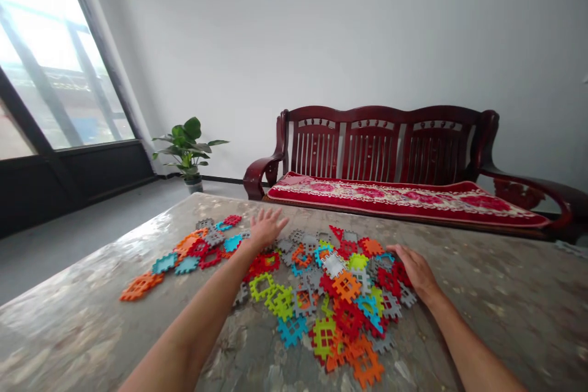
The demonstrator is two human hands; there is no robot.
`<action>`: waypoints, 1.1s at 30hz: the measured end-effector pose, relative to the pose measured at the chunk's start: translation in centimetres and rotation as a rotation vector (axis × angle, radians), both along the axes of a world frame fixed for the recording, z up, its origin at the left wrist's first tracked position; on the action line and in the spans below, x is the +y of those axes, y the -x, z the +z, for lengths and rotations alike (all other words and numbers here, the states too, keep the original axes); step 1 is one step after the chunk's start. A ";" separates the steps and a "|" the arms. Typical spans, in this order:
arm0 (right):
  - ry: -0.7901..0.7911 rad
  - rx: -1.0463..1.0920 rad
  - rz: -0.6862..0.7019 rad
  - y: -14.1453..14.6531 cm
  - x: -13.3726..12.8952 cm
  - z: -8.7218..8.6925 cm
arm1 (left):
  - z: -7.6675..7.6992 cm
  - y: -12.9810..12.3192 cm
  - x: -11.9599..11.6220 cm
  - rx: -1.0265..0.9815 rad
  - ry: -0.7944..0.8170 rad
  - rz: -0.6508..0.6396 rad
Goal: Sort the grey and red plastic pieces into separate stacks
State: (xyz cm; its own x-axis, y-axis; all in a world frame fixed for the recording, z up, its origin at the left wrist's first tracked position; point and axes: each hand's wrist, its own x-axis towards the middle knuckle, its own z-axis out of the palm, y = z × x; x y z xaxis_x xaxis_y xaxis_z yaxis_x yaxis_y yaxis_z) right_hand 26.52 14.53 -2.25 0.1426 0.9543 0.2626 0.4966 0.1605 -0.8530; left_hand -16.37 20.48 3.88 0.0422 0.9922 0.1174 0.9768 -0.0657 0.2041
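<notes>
Plastic interlocking tiles in red, orange, blue, green and grey lie in a loose heap [348, 286] on the table, with a thinner spread of them to the left, around a red tile [211, 257]. My left hand [266, 228], fingers spread, is over the far side between the two groups; its palm hides whatever lies below. On the heap's right edge, my right hand [414, 266] reaches beside red and grey tiles, its fingers stretched out and its fingertips near a blue tile. An orange tile [140, 286] rests farthest left.
The patterned tabletop [92, 331] stretches across the front. Behind it stands a dark red wooden bench [372, 141] with a red floral cushion [404, 196]. A potted plant [186, 147] stands on the floor at the left, near a large window [64, 61].
</notes>
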 end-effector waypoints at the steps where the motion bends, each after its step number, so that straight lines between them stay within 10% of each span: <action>1: -0.001 0.002 -0.001 -0.1 0.0 0.0 | 0.1 2.4 -0.4 0.004 -0.012 0.118; 5: -0.010 0.009 -0.006 -0.2 0.2 -0.3 | 0.0 10.9 -2.4 0.059 -0.037 0.527; 12: 0.025 0.001 0.001 -0.3 0.9 -0.5 | -0.6 17.7 -4.4 -0.068 0.119 0.717; 33: -0.006 0.168 -0.076 -1.1 2.7 -0.4 | -1.4 5.6 -6.3 -0.103 0.031 0.233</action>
